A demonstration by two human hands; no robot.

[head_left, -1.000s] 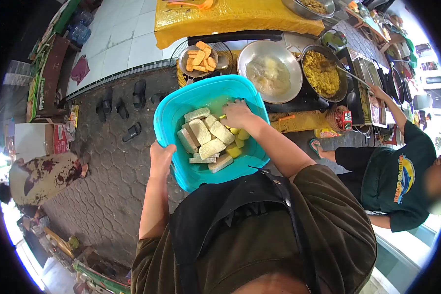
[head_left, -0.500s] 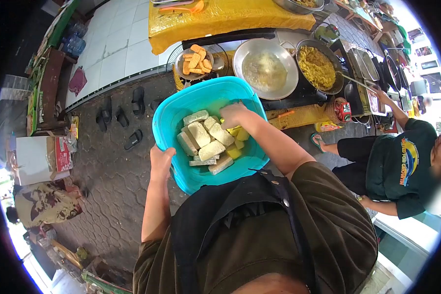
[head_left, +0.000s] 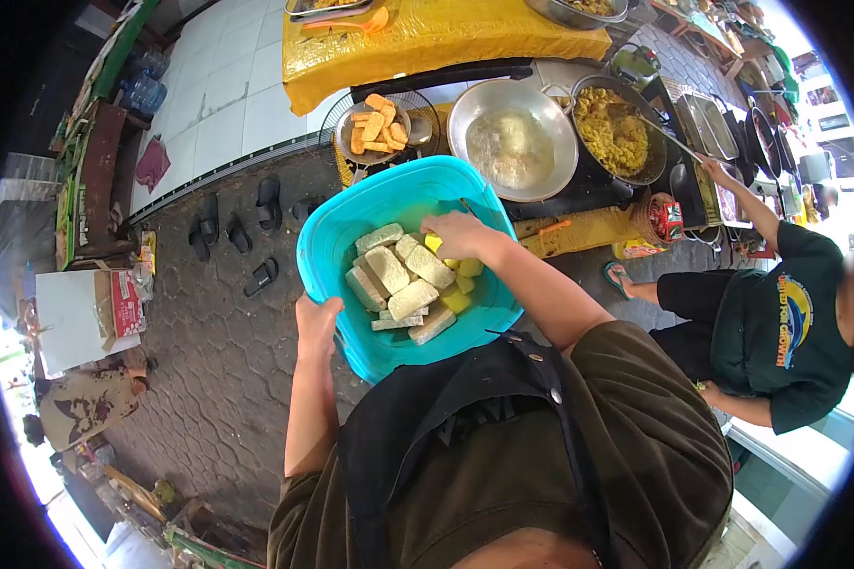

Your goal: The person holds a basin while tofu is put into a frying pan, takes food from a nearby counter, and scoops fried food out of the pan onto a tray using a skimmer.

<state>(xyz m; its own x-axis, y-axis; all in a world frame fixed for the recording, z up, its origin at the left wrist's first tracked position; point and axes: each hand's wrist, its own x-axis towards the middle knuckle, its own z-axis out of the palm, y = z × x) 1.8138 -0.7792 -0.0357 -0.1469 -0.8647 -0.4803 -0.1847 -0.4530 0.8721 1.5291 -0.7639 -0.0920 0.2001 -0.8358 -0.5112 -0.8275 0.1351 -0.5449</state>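
A turquoise plastic basin (head_left: pixel 356 349) is held tilted in front of my body. My left hand (head_left: pixel 319 325) is closed on its left rim, thumb on the outer edge. Inside lie several pale rectangular blocks (head_left: pixel 410 300) that look like tempeh, piled toward the left and middle. Yellow tofu pieces (head_left: pixel 456 301) sit on the right side. My right hand (head_left: pixel 457 235) reaches into the basin, its fingers curled down around a yellow tofu piece (head_left: pixel 434 243); the fingertips are partly hidden.
Beyond the basin stand a wide pan of bubbling oil (head_left: pixel 508 142) and a pan of yellow food (head_left: pixel 612 137), which a co-worker (head_left: pixel 764 313) stirs at right. Fried pieces (head_left: pixel 378 128) rest in a strainer (head_left: pixel 346 156). Slippers (head_left: pixel 261 275) lie on the paved floor at left.
My right hand has shifted slightly left and lower inside the basin, over the tofu. My left hand stays on the rim. The co-worker's stirring hand has moved a little left and up.
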